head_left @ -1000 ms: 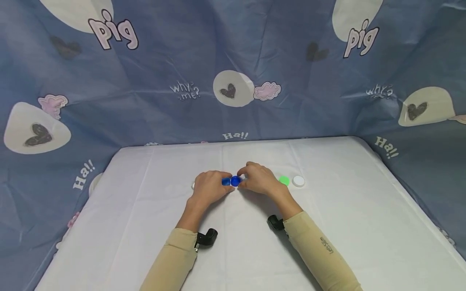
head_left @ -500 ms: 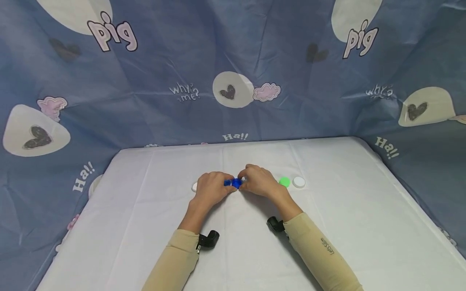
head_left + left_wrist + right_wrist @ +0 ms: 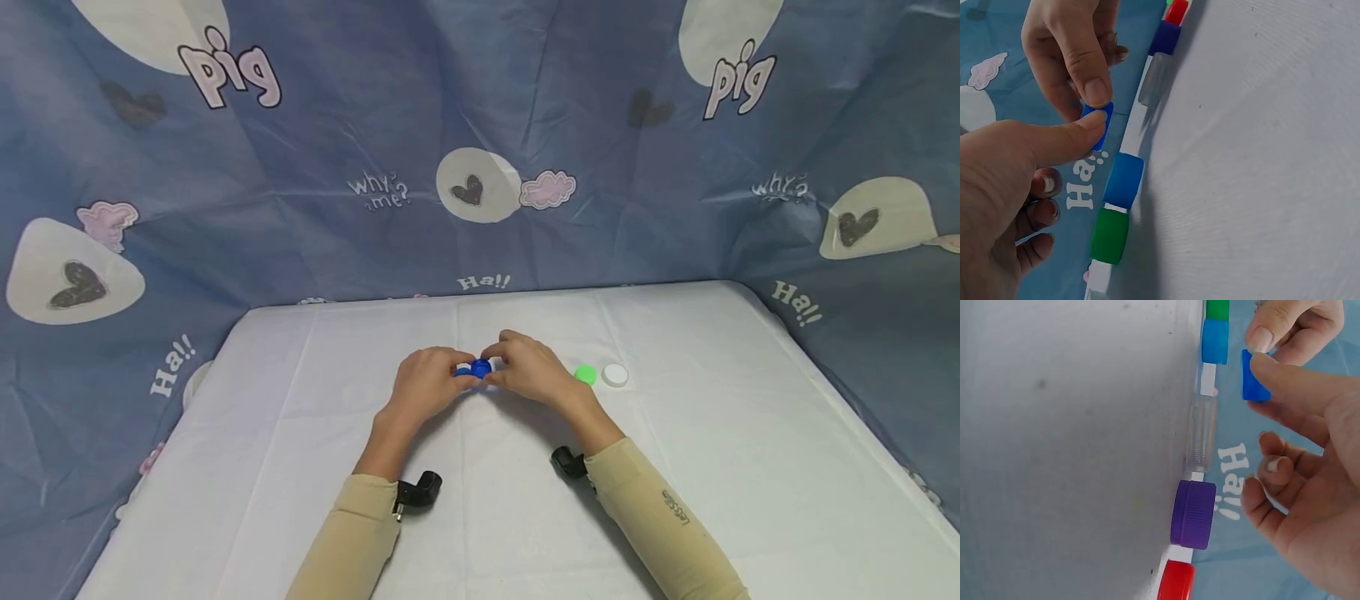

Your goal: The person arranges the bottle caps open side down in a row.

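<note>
A dark blue bottle cap (image 3: 481,368) is pinched between both hands, raised off the white table. My left hand (image 3: 426,383) has its thumb and a finger on the cap's left side; my right hand (image 3: 528,367) grips it from the right. In the left wrist view the two thumbs almost meet over the blue cap (image 3: 1108,128). The other fingers of the right hand are loosely bent below, as the right wrist view shows. Standing in the row under the hands are a light blue cap (image 3: 1124,181) and a clear ridged cap (image 3: 1202,434).
The row of caps also includes a green cap (image 3: 1110,236), a purple cap (image 3: 1193,514) and a red cap (image 3: 1177,581). Right of the right hand lie a bright green cap (image 3: 586,375) and a white cap (image 3: 615,375). A patterned blue cloth (image 3: 480,242) hangs behind the table.
Both hands have shifted slightly up and left in the head view with the dark blue cap between them. A white cap left of the left hand is now hidden.
</note>
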Demonstrator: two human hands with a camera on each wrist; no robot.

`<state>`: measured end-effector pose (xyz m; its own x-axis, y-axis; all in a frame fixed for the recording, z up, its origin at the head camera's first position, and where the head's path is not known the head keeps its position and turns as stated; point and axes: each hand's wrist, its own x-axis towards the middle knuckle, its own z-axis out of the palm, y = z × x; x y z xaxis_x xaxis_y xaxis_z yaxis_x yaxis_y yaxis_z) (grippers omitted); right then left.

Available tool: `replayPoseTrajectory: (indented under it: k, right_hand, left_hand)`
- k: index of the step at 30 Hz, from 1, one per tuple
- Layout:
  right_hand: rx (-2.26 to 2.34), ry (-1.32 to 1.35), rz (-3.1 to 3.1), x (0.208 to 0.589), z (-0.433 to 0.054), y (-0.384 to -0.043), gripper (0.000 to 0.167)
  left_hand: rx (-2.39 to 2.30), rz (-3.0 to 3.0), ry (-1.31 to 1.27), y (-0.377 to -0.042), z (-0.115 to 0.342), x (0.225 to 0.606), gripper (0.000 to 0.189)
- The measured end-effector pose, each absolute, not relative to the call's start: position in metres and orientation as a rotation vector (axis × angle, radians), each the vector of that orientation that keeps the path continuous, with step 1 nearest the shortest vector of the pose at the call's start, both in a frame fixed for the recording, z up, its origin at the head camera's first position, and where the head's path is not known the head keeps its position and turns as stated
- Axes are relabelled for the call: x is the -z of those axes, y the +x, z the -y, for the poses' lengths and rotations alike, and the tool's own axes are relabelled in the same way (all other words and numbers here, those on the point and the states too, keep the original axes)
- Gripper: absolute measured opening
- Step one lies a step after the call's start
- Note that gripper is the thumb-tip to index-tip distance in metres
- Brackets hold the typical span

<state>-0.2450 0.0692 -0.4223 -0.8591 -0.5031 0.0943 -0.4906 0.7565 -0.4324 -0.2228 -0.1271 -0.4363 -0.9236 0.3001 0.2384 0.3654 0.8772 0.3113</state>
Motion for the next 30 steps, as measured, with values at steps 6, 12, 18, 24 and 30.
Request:
replayPoseTrajectory:
  k: [6, 12, 18, 24, 30]
  right_hand:
    - [0.778, -0.858, -2.914, 0.4213, -0.0698, -0.2455, 0.031]
    - [1.011, -0.808, -2.834, 0.4208, -0.0735, -0.2470, 0.030]
    - [1.142, -0.770, -2.764, 0.4242, -0.0765, -0.2498, 0.021]
    - [1.194, -0.740, -2.708, 0.4243, -0.0779, -0.2512, 0.019]
    - [1.175, -0.729, -2.702, 0.4237, -0.0785, -0.2517, 0.021]
  left_hand:
    - [0.567, 2.845, -0.536, -0.2217, 0.1297, 0.4330, 0.033]
    - [0.479, 2.815, -0.579, -0.2220, 0.1296, 0.4303, 0.036]
    - [0.338, 2.716, -0.611, -0.2208, 0.1291, 0.4287, 0.032]
    - [0.273, 2.593, -0.639, -0.2199, 0.1296, 0.4290, 0.028]
    - [0.238, 2.560, -0.637, -0.2206, 0.1303, 0.4294, 0.027]
